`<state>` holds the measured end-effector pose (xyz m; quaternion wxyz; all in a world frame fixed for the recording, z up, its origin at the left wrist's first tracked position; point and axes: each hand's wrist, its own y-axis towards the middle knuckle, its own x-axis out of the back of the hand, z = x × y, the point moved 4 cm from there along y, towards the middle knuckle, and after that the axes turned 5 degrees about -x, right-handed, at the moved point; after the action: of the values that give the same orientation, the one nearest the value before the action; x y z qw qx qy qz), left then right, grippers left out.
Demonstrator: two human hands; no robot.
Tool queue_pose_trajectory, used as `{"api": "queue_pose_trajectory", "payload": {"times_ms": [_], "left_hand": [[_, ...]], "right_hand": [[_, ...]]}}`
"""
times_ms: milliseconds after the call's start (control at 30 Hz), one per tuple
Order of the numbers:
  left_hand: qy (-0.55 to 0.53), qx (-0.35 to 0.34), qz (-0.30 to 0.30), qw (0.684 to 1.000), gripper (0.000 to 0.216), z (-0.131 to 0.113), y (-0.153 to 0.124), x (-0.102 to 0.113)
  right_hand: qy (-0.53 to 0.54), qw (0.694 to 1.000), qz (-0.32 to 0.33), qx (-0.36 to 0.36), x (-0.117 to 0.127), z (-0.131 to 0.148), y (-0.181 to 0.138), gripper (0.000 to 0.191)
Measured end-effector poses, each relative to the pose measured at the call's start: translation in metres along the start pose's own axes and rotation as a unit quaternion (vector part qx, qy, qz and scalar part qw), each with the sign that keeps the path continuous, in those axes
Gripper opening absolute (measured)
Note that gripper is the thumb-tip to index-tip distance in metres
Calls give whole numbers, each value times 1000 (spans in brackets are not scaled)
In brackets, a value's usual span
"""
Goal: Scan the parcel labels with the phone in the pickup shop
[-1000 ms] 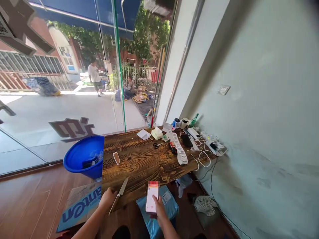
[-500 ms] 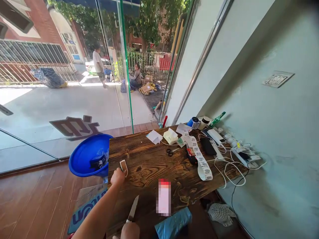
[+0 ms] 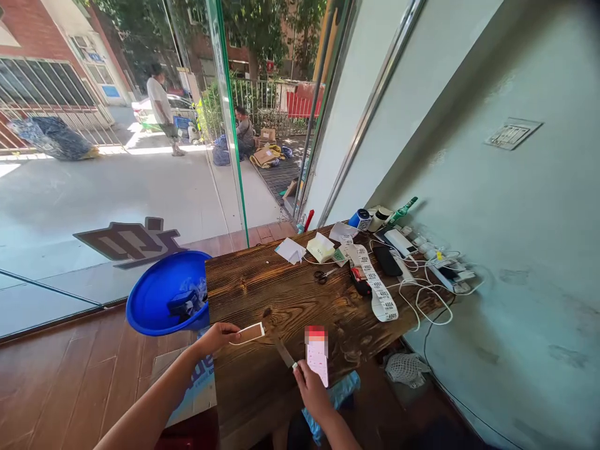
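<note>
Left hand: the left hand (image 3: pixel 216 335) is pinching a small white-edged card (image 3: pixel 248 332) by one end, holding it flat just above the near left part of the wooden table (image 3: pixel 262 287).
Right hand: the right hand (image 3: pixel 310 390) is gripping a knife (image 3: pixel 281 350) by its handle, fingers closed, blade pointing away toward the card.
Phone: a phone (image 3: pixel 317 357) is lying on the table just beside the right hand.
Left of table: a blue basin (image 3: pixel 157 300) is sitting against the table's edge.
Far end: scissors (image 3: pixel 323 275), a strip of labels (image 3: pixel 375 287) and white cables (image 3: pixel 422 300) are lying near the wall.
</note>
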<state>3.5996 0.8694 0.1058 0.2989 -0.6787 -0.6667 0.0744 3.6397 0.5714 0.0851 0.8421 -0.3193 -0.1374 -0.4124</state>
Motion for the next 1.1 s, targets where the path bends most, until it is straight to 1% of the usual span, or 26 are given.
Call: {"api": "queue_pose_trajectory", "payload": {"times_ms": [67, 133, 233, 300, 433, 567, 867, 1100], "left_hand": [[-23, -29, 26, 999, 53, -8, -5, -2], [-39, -51, 42, 997, 55, -16, -8, -4], [-53, -67, 51, 995, 55, -25, -7, -7], [-60, -71, 49, 994, 56, -27, -5, -8], [-69, -69, 38, 995, 61, -21, 0, -7], [-73, -67, 40, 994, 62, -18, 3, -8], [-62, -57, 44, 995, 59, -26, 5, -10], [-60, -68, 50, 995, 58, -29, 8, -10]], "right_hand": [[13, 999, 4, 30, 19, 13, -3, 37], [24, 999, 5, 49, 31, 26, -6, 41], [30, 998, 1, 57, 39, 38, -9, 42], [30, 998, 0, 56, 41, 42, -10, 42], [32, 998, -1, 53, 45, 43, -10, 43], [25, 998, 6, 54, 50, 44, -8, 42], [15, 998, 3, 53, 61, 43, -8, 40], [24, 998, 4, 53, 61, 39, -9, 41]]}}
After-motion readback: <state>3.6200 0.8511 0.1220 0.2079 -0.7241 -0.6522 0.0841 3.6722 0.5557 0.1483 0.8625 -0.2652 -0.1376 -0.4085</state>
